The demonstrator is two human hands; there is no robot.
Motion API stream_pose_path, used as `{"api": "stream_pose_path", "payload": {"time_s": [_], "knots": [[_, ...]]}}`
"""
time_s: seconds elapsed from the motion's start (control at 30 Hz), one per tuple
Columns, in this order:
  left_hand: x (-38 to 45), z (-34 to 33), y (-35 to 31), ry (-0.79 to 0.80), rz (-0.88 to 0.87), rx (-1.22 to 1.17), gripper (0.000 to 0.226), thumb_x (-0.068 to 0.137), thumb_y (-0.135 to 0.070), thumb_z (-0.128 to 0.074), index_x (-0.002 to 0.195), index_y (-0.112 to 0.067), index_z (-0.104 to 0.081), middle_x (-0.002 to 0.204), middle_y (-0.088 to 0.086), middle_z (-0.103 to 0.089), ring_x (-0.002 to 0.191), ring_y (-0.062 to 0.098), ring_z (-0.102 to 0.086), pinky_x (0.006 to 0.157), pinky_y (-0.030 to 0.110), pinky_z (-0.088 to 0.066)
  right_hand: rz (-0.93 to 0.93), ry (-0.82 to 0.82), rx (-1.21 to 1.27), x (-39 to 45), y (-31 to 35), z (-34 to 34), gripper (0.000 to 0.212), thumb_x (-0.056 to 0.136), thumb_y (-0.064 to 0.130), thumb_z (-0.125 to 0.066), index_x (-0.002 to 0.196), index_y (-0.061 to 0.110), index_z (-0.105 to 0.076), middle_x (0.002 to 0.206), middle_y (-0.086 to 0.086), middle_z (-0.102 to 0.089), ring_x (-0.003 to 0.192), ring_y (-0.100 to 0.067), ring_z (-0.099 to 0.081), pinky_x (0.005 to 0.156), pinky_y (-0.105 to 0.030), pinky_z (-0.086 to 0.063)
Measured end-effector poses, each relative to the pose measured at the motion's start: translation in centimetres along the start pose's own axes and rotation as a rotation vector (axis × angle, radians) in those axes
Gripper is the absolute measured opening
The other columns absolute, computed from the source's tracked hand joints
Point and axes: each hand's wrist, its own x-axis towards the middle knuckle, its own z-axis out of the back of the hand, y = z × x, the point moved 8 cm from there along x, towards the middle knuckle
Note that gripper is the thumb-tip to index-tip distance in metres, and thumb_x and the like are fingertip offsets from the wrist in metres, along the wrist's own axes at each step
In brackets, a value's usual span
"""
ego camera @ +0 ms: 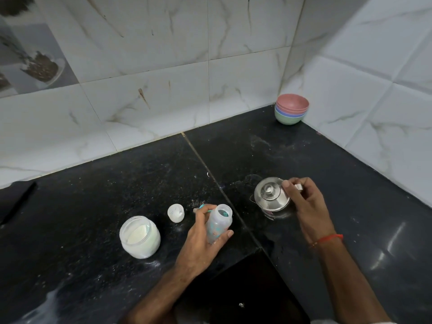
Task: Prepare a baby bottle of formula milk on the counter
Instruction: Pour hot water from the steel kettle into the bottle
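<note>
My left hand [203, 239] grips an open, clear baby bottle [220, 221] with teal markings, standing near the middle of the black counter. A small teal spoon handle [203, 207] pokes out past my left fingers. My right hand [306, 202] curls round the handle of a steel kettle [271, 197] with a glass-knobbed lid, to the right of the bottle. An open jar of white formula powder [139, 236] stands to the left. Between jar and bottle lies a small white cap [176, 213].
A stack of pastel bowls [291, 109] sits in the far right corner against the tiled walls. White powder is dusted over the counter [117, 183]. A dark recess [240, 288] cuts into the counter's near edge between my arms.
</note>
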Motion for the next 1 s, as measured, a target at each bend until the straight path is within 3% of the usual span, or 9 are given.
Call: {"api": "stream_pose_path", "payload": {"time_s": [0.13,0.23,0.37,0.53,0.77,1.0], "knots": [[0.3,-0.9,-0.1,0.049,-0.01,0.009,0.062,0.088,-0.039,-0.08,0.121,-0.062,-0.033,0.127,-0.017,-0.061,0.113,0.01,-0.065,0.093,0.022,-0.055,0.085,0.12,-0.165,-0.1,2.7,-2.0,0.015,0.095,0.02,-0.072,0.092,0.009,-0.062,0.09,-0.007,-0.059,0.082,-0.018,-0.051,0.075,-0.035,-0.045],[0.4,-1.4,0.0,0.074,-0.007,0.014,0.06,0.087,-0.045,-0.079,0.124,-0.056,-0.033,0.129,-0.016,-0.062,0.116,0.011,-0.065,0.095,0.026,-0.056,0.144,0.173,-0.299,-0.4,4.3,-3.4,0.015,0.095,0.023,-0.072,0.094,0.012,-0.063,0.091,-0.016,-0.059,0.076,-0.015,-0.05,0.071,-0.032,-0.044],[0.5,-1.7,0.0,0.087,-0.004,0.004,0.061,0.084,-0.052,-0.078,0.128,-0.049,-0.035,0.129,-0.019,-0.061,0.116,0.01,-0.064,0.098,0.036,-0.057,0.245,0.187,-0.505,-0.8,5.7,-5.2,0.022,0.09,0.04,-0.07,0.09,0.021,-0.06,0.1,-0.001,-0.063,0.088,-0.023,-0.058,0.077,-0.036,-0.05],[0.6,-1.7,-0.1,0.081,-0.007,0.006,0.064,0.08,-0.06,-0.075,0.13,-0.044,-0.038,0.127,-0.019,-0.063,0.113,0.009,-0.065,0.096,0.04,-0.057,0.362,0.258,-0.677,-1.6,6.7,-7.5,0.02,0.089,0.044,-0.065,0.082,0.039,-0.047,0.103,0.004,-0.059,0.093,-0.026,-0.057,0.082,-0.048,-0.051],[0.6,-1.8,0.1,0.103,-0.006,-0.017,0.065,0.08,-0.061,-0.075,0.13,-0.044,-0.037,0.13,-0.016,-0.061,0.115,0.011,-0.065,0.095,0.04,-0.059,0.374,0.304,-0.835,-2.1,7.2,-9.2,0.023,0.087,0.06,-0.054,0.078,0.043,-0.042,0.106,0.014,-0.055,0.102,-0.021,-0.054,0.09,-0.049,-0.046],[0.5,-1.9,0.5,0.11,0.009,-0.04,0.067,0.077,-0.064,-0.073,0.131,-0.045,-0.037,0.13,-0.021,-0.06,0.117,0.01,-0.064,0.097,0.039,-0.059,0.381,0.33,-0.881,-2.3,7.8,-10.3,0.017,0.088,0.059,-0.052,0.08,0.051,-0.04,0.107,0.016,-0.053,0.104,-0.02,-0.053,0.094,-0.057,-0.045]]}}
